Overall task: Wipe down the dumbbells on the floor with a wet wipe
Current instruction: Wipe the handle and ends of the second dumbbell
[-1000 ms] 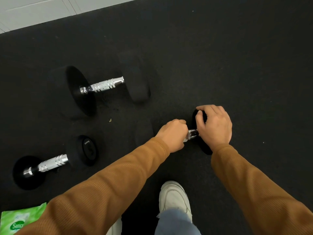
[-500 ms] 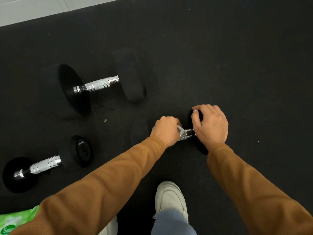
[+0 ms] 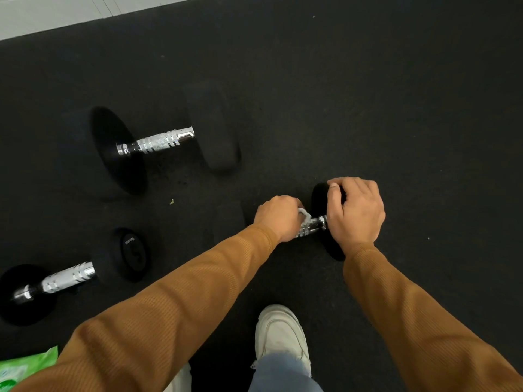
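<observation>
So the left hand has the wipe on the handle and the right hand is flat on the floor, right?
No: the head view shows the right hand gripping that dumbbell's black end, not on the floor. The left hand does hold the wipe on the handle.

I'm looking down at a gym here, a free-weights corner by the look of it. There's black speckled rubber matting (image 3: 396, 108) underfoot, running up to a strip of pale tiles (image 3: 42, 15) at the far edge. On it lie a big dumbbell (image 3: 158, 142), a small dumbbell (image 3: 65, 278) and a third dumbbell (image 3: 311, 225), all black heads and chrome knurled handles.
</observation>
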Motion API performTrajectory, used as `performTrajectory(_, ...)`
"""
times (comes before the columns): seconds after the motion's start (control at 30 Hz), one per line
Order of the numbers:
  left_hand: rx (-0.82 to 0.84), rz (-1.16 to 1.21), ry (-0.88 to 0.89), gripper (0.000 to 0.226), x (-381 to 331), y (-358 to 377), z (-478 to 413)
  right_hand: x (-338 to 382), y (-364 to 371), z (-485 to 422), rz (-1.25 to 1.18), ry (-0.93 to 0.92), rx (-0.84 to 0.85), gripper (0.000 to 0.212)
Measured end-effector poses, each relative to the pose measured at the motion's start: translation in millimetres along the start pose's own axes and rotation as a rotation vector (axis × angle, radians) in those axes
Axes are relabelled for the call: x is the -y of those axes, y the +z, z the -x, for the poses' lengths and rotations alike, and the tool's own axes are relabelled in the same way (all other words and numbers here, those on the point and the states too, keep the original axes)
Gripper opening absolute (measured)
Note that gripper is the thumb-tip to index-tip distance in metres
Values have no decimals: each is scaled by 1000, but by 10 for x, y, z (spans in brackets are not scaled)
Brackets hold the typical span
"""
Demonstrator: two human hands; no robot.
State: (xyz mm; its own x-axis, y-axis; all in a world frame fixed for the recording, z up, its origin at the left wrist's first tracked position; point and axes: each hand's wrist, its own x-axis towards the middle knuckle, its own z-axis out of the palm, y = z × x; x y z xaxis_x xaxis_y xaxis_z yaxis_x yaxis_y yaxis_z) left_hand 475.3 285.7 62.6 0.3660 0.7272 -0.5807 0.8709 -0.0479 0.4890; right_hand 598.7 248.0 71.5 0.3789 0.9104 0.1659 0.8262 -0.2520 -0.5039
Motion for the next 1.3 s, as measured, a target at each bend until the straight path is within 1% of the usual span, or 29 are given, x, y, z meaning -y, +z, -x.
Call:
performTrajectory(0.1, -21, 68, 30, 30, 1, 26, 33, -9, 6, 3, 29, 58, 6, 21)
performTrajectory(0.17, -18, 140, 45, 32, 34, 21, 54, -15, 9, 3, 57, 81, 17, 17)
performTrajectory(0.23, -14, 172, 14, 34, 57, -1, 50, -2, 6, -4, 72, 101, 30, 17)
performTrajectory(0.37, -19, 48, -40, 34, 23, -4, 27, 7, 20, -13, 73, 101, 34, 18)
performTrajectory(0.43, -30, 42, -33, 33, -6, 6, 22, 4, 25, -14, 77, 91, 29, 17)
performTrajectory(0.53, -17, 52, 34, 30, -37, 7, 23, 4, 30, -8, 80, 94, 33, 17)
performTrajectory(0.63, -12, -94, 143, 29, -43, -8, 13, 13, 15, -5, 73, 102, 27, 17)
performTrajectory(0.73, 25, -149, 89, 30, -12, -29, -36, 8, 12, 2, 82, 97, 35, 17)
performTrajectory(0.8, 22, -156, 85, 31, -37, -23, -44, 9, 7, 5, 79, 97, 34, 17)
performTrajectory(0.97, 0, -130, 226, 32, -95, 32, 30, 15, -11, 2, 71, 115, 51, 17)
performTrajectory(1.13, 10, -169, 136, 29, -51, -22, -41, 12, -4, 6, 40, 121, 27, 18)
performTrajectory(1.2, -7, -236, 188, 30, -84, 11, -19, 7, -7, 6, 35, 122, 29, 18)
performTrajectory(1.3, -44, -330, 318, 37, -73, 76, 23, 4, -11, 5, 41, 124, 32, 19)
